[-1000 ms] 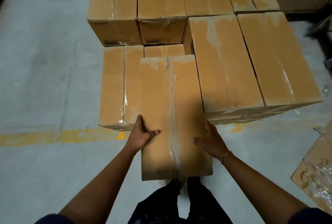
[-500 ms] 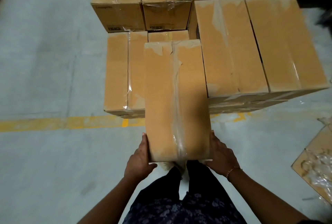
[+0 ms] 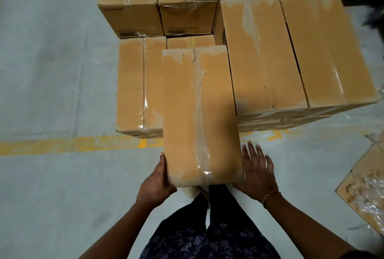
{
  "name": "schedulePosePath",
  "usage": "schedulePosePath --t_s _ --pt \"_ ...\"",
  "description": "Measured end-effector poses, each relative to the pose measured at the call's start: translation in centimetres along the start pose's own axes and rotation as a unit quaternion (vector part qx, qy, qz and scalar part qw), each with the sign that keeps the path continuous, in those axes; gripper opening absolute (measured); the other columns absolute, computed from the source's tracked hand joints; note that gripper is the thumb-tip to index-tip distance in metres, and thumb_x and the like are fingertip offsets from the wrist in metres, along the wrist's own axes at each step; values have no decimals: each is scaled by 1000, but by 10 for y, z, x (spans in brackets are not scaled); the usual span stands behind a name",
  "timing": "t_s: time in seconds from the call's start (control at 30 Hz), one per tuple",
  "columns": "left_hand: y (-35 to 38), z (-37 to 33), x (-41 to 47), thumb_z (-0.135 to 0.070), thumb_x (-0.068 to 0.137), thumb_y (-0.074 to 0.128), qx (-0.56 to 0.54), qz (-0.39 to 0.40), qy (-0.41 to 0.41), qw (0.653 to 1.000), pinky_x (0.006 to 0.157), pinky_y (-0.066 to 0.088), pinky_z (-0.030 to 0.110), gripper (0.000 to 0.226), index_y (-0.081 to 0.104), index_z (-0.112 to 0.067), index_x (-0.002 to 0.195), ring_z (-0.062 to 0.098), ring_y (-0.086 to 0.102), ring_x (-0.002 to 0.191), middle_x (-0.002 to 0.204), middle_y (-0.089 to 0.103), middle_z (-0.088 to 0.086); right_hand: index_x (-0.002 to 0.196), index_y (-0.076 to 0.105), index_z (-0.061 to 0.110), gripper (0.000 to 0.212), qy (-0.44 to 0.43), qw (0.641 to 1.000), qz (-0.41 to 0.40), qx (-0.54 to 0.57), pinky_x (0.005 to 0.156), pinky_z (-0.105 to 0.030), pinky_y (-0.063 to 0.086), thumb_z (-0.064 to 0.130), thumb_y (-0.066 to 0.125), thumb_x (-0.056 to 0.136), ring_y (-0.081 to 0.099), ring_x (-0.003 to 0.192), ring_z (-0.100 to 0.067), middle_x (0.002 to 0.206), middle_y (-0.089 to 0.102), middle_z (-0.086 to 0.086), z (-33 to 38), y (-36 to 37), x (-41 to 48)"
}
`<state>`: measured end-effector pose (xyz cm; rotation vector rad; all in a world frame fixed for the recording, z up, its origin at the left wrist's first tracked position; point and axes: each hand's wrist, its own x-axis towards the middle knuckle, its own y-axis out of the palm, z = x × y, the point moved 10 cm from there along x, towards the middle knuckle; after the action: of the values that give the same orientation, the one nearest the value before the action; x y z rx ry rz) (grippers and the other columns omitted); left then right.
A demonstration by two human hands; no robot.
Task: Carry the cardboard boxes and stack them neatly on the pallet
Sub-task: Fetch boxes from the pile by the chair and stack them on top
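A long taped cardboard box (image 3: 197,117) lies lengthwise in front of me, its far end over the low row of the stack. My left hand (image 3: 155,181) holds its near left corner, thumb along the side and fingers under the end. Flat against its near right side rests my right hand (image 3: 256,171), fingers straight and spread. To the left sits a lower stacked box (image 3: 133,84); on the right, two taller boxes (image 3: 291,51) stand side by side. More boxes (image 3: 158,3) form a higher row behind. The pallet itself is hidden under the boxes.
A worn yellow line (image 3: 62,144) crosses the grey concrete floor below the stack. A flattened carton with crumpled clear plastic (image 3: 365,188) lies at the right edge. My legs and a shoe (image 3: 197,194) stand just behind the held box.
The box has slid forward, further over the stack. Both hands moved from its top and sides back to its near end, and my right hand's fingers have straightened.
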<state>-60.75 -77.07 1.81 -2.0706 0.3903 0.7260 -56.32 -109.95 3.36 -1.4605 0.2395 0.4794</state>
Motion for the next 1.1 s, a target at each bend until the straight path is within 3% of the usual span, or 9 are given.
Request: schedulePosePath --t_s 0.13,0.27,0.43,0.57,0.77,1.1 --pt "-12 -9 14 -35 80 80 -29 -19 -14 999 90 54 40 123 -11 -30 163 28 58 130 157 48 0 157 28 7 131 20 1000 -20 2 111 -62 32 78 73 57 25 151 -40 167 21 -16 -5 -11 16" --pt "-31 -19 35 -33 79 82 -51 -38 -27 998 91 54 41 122 -6 -33 164 29 59 128 152 54 -1 157 23 8 139 30 999 -30 -3 112 -62 30 76 79 51 26 150 -41 165 23 -17 -9 -26 42" --pt "-53 -31 62 -22 77 83 -67 -53 -37 996 83 56 41 117 3 -40 161 31 66 111 132 67 -1 158 17 8 144 28 999 -29 -20 113 -62 28 77 80 49 19 152 -38 167 17 -15 -12 -41 78" --pt "-64 -35 86 -21 82 81 -52 -50 -57 996 87 52 37 115 1 -26 165 35 63 118 138 64 9 161 18 7 146 26 999 -24 -13 113 -62 28 78 79 49 8 155 -35 170 9 -13 -14 -49 104" --pt "-82 -42 111 -20 80 83 -53 -57 -71 994 88 52 38 118 0 -25 165 37 63 116 134 65 14 162 -3 13 153 30 1000 -5 -1 121 -58 14 85 73 51 -10 155 -29 170 -10 -8 -19 -60 137" --pt "-100 -48 143 -21 83 82 -60 -58 -85 993 89 49 35 118 -3 -27 165 39 64 114 130 66 18 162 1 13 145 27 1000 -6 -5 117 -57 22 83 71 57 4 157 -34 171 -5 -9 -16 -86 169"
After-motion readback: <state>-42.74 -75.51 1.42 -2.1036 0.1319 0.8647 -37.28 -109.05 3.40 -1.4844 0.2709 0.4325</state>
